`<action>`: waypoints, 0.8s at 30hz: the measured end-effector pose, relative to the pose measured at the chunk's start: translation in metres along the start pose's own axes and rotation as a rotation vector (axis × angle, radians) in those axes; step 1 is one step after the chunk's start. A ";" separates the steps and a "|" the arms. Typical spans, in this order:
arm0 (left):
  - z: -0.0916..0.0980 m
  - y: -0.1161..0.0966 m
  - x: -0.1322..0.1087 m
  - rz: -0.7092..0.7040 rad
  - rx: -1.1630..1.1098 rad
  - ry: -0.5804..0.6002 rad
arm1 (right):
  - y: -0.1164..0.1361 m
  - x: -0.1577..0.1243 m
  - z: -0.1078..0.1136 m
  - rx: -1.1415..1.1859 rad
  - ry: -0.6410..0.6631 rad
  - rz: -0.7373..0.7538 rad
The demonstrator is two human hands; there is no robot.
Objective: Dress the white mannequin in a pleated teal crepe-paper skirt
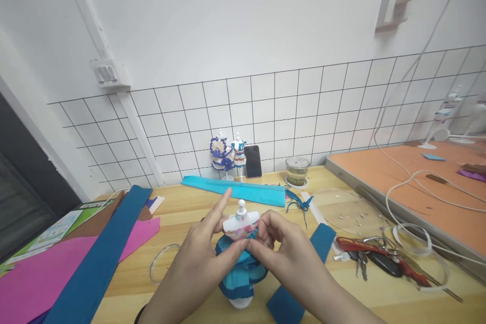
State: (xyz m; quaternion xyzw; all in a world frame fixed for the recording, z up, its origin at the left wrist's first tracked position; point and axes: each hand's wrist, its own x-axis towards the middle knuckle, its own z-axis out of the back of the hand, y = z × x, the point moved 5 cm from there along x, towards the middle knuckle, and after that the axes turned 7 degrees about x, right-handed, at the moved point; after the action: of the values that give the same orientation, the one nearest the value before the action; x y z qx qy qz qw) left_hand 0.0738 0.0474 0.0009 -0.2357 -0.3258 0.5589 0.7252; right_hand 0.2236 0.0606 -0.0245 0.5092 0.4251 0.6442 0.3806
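A small white mannequin doll (240,221) stands on the wooden table (190,202) close in front of me, dressed in a ruffled teal crepe paper skirt (240,272). My left hand (203,258) pinches the doll's waist with thumb and middle finger, its index finger pointing up. My right hand (283,250) grips the doll's other side, fingers curled round the bodice and the skirt top. Both thumbs meet at the waist.
Teal (102,258), pink (45,273) and brown paper sheets lie left. A light blue folded strip (237,190) lies behind, with two finished dolls (228,154), a phone (252,161) and a glass cup (297,169) by the wall. Keys (374,253), tape rolls and a white cable lie right.
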 end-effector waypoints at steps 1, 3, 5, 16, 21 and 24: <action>0.000 0.000 0.001 -0.019 0.004 -0.006 | 0.000 0.000 0.000 0.009 0.005 0.007; 0.000 0.000 0.004 -0.056 0.019 -0.034 | 0.002 0.000 -0.002 0.024 0.036 0.017; 0.002 0.001 0.006 -0.072 0.023 -0.065 | 0.005 0.000 -0.002 0.040 0.075 0.017; 0.003 0.010 0.013 0.072 -0.205 -0.191 | 0.036 -0.013 0.000 -0.390 0.176 0.547; 0.001 0.007 0.010 0.109 -0.186 -0.228 | 0.044 -0.024 -0.011 -0.694 0.012 0.861; 0.000 0.000 0.008 0.130 -0.185 -0.222 | 0.047 -0.028 -0.012 -0.707 -0.026 0.915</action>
State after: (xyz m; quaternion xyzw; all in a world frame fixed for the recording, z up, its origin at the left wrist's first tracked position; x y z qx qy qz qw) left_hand 0.0754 0.0551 0.0025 -0.2590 -0.4380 0.5948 0.6222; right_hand 0.2142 0.0165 0.0085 0.4909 -0.0843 0.8399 0.2156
